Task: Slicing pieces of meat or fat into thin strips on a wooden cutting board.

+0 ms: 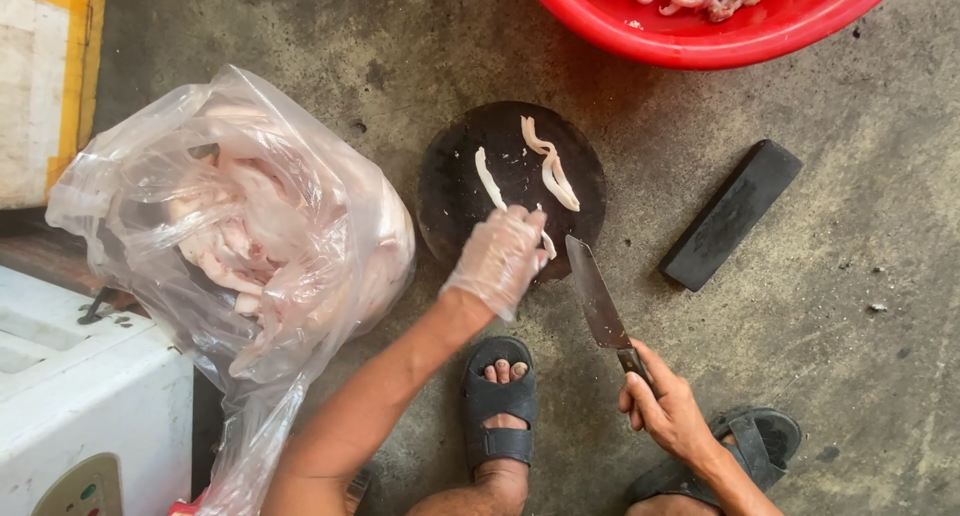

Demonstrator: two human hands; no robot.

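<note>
A round dark chopping block [450,191] lies on the concrete floor with a few pale strips of raw meat [553,171] on it. My left hand [498,259], in a thin clear plastic glove, rests at the block's near edge with its fingers closed on a pale strip [547,242]. My right hand [663,406] grips the handle of a cleaver [597,293], whose blade tip points toward the block's near right edge. Both my feet in dark sandals are below the block.
A large clear plastic bag of raw meat [250,236] sits to the left. A red basin [700,36] with cut strips stands at the top. A dark rectangular sharpening stone [732,214] lies right of the block. A white appliance [80,396] occupies the lower left.
</note>
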